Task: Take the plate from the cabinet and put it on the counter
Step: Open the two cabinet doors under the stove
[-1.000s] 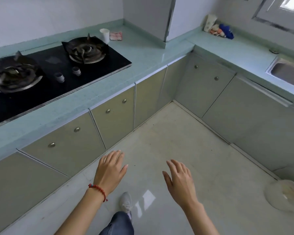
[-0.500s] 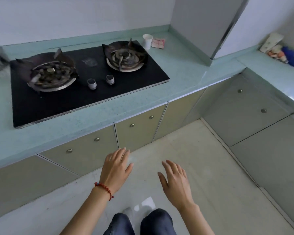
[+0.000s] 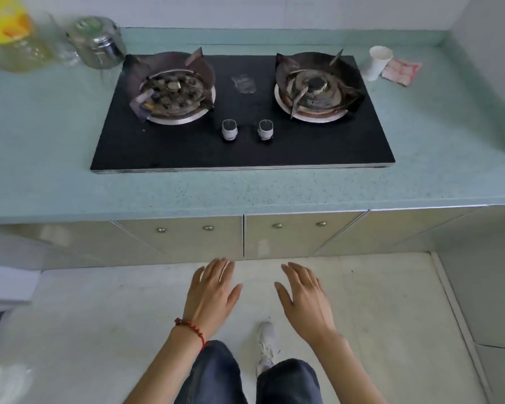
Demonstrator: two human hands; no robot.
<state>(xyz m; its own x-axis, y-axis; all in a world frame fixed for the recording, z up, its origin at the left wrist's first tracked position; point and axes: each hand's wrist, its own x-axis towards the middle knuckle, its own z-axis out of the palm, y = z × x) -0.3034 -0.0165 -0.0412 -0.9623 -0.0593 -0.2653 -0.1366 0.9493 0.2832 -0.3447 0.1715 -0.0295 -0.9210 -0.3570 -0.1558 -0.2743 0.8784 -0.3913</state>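
No plate is in view. The beige cabinet doors (image 3: 204,237) under the pale green counter (image 3: 245,191) are all closed, each with small round metal knobs. My left hand (image 3: 212,295), with a red string bracelet at the wrist, hovers palm down above the floor just in front of the middle doors, fingers apart and empty. My right hand (image 3: 305,301) hovers beside it in the same pose, also empty. Both fingertips stop short of the doors' lower edge.
A black two-burner gas hob (image 3: 242,147) is set into the counter. A metal pot (image 3: 98,43) and a yellow-labelled oil bottle (image 3: 9,36) stand at the back left. A white paper cup (image 3: 378,62) and a pink packet (image 3: 401,71) sit at the back right.
My view has swung left until the hob and the middle cabinet doors face me squarely. Both hands stay open, now closer to the doors.
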